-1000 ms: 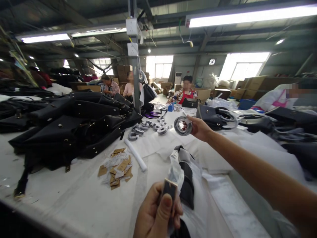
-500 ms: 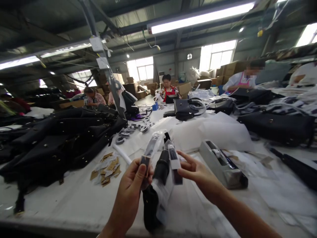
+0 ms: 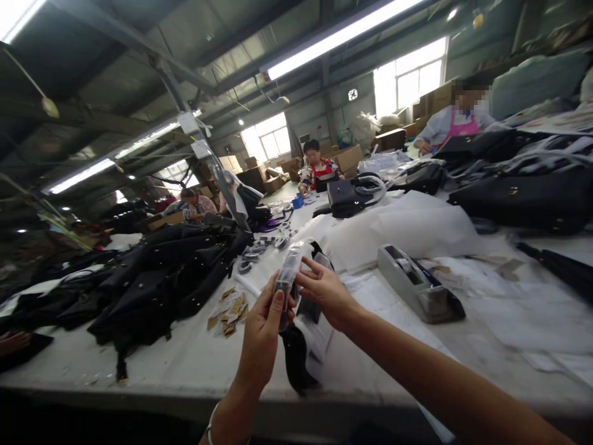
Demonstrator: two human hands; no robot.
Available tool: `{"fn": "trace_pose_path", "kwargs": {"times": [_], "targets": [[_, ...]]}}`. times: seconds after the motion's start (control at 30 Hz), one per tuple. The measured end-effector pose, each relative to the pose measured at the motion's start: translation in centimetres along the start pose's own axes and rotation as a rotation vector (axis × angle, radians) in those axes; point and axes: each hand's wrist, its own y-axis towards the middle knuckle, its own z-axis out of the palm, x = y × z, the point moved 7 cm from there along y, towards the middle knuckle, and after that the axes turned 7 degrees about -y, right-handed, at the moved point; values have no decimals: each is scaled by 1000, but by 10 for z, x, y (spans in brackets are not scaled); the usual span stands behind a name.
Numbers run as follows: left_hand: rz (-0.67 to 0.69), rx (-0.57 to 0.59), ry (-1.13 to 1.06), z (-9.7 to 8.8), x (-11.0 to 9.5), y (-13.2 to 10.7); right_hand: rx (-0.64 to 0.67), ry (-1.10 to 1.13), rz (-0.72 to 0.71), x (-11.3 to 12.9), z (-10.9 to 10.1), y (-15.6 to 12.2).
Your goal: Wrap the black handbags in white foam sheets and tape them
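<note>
A dark bag strap [image 3: 290,264] in clear plastic wrap stands tilted upward in front of me. My left hand [image 3: 263,327] is closed round its lower end, with the thumb on top. At the strap's right side, my right hand [image 3: 328,295] has its fingertips bent against the plastic; its thumb is mostly hidden. Beneath both hands lies a black curved piece [image 3: 296,361], partly covered with whitish wrapping. To the right of my right hand sits a grey tape dispenser [image 3: 412,281].
Black bags [image 3: 157,272] are heaped on the left. Cardboard and paper scraps [image 3: 228,314] lie near my left hand, with several grey rolled straps [image 3: 252,256] behind. White sheeting [image 3: 407,222] and more bags [image 3: 523,191] spread rightward. Co-workers sit across the table; another hand [image 3: 13,342] shows far left.
My right hand has moved left and up, from the strap's hanging right end to its upper part beside my left hand. My view has shifted and tilted; a hand now shows far left.
</note>
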Motion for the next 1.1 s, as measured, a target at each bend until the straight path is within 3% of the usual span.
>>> {"fn": "trace_pose_path", "kwargs": {"times": [0.2,0.4,0.5,0.6,0.63,0.77,0.83,0.97,1.1], "targets": [[14,-3,37,0,0,2,54,127,-57,14,9,-5],[14,31,141,5,2,4,-61,32,-71,19,5,-3],[128,12,384,0,-12,7,-118,10,-87,22,1,-1],[315,-89,591,-9,-37,16,-137,0,-87,22,-1,-1],[301,-98,588,-11,-40,22,-132,0,-79,22,-1,0],[-34,53,400,-3,-22,50,-109,18,-59,22,0,3],[-141,74,329,3,-14,55,-108,24,-76,25,0,3],[-227,4,191,9,-7,54,-43,-67,-176,31,-6,1],[-397,-95,31,5,5,49,-13,-432,-277,33,-34,-6]]}}
